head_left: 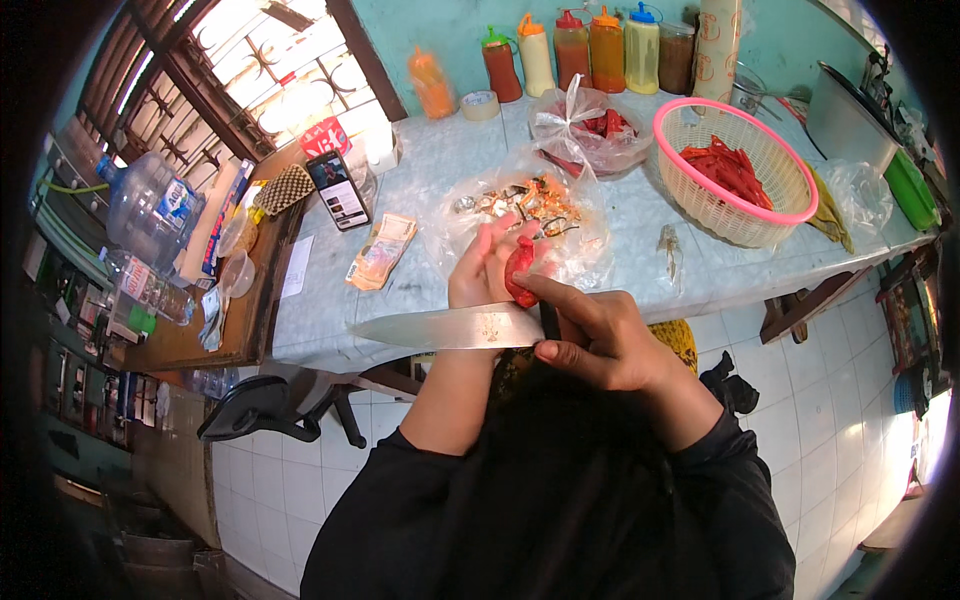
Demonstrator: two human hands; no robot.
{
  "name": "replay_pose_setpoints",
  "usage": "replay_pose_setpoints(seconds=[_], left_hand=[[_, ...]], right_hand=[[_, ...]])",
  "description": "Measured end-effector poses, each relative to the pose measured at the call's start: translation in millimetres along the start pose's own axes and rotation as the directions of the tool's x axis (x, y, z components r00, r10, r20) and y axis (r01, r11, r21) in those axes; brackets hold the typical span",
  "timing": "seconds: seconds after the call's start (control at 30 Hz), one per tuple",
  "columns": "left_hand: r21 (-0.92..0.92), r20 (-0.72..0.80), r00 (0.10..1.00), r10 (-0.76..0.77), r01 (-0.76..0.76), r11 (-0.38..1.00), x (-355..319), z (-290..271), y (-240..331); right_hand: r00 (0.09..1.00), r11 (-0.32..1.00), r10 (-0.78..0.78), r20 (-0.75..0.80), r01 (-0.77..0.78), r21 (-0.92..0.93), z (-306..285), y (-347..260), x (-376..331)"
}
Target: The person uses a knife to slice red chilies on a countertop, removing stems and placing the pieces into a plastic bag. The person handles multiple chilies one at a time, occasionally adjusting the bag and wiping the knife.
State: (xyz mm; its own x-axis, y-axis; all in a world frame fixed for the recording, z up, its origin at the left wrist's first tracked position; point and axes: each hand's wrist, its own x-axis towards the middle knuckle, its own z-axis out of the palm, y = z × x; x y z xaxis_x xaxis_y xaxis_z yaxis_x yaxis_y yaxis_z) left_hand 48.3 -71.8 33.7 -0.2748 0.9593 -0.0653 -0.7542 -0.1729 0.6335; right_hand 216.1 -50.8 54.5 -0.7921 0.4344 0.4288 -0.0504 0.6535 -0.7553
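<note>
My left hand (480,270) is raised over the near edge of the table, fingers bent around a red chili pepper (519,272). A large kitchen knife (450,328) is in my right hand (605,340), its broad blade pointing left across my left wrist. My right index finger reaches to the chili, and the knife's handle is mostly hidden in my palm. Just beyond my hands lies a clear plastic sheet or bag (590,255) with chili stems, seeds and scraps (540,205) on it. To the right, a white basket (795,185) with a pink rim holds red chilies (727,170).
A tied clear bag of chilies (610,125) sits behind the scraps. Several squeeze bottles (571,55) line the wall. On the left are a propped phone (338,190), banknotes (383,250) and a tape roll (480,105). A large pot (845,115) stands far right.
</note>
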Motion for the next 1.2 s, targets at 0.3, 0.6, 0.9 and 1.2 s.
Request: replay_pose_setpoints(seconds=[0.3,0.6,0.9,1.2], left_hand=[[-0.419,0.302,0.92,-0.249,0.363,0.832,58.0,-19.8,16.4],[-0.369,0.136,0.987,-0.082,0.127,0.921,65.2,-20.4,4.1],[-0.367,0.208,0.96,-0.186,0.253,0.895,66.0,-23.7,-2.3],[-0.085,-0.001,0.984,0.179,-0.178,0.98,41.9,-3.3,-10.2]], right_hand=[[0.978,0.976,0.17,0.121,-0.184,0.12,5.7,11.1,-6.0],[0.954,0.868,0.265,0.142,-0.3,0.396,20.1,20.3,-6.5],[0.982,0.932,0.183,0.054,-0.191,0.307,22.2,30.2,-5.6],[0.949,0.811,0.302,0.09,-0.305,0.5,23.2,28.7,-6.9]])
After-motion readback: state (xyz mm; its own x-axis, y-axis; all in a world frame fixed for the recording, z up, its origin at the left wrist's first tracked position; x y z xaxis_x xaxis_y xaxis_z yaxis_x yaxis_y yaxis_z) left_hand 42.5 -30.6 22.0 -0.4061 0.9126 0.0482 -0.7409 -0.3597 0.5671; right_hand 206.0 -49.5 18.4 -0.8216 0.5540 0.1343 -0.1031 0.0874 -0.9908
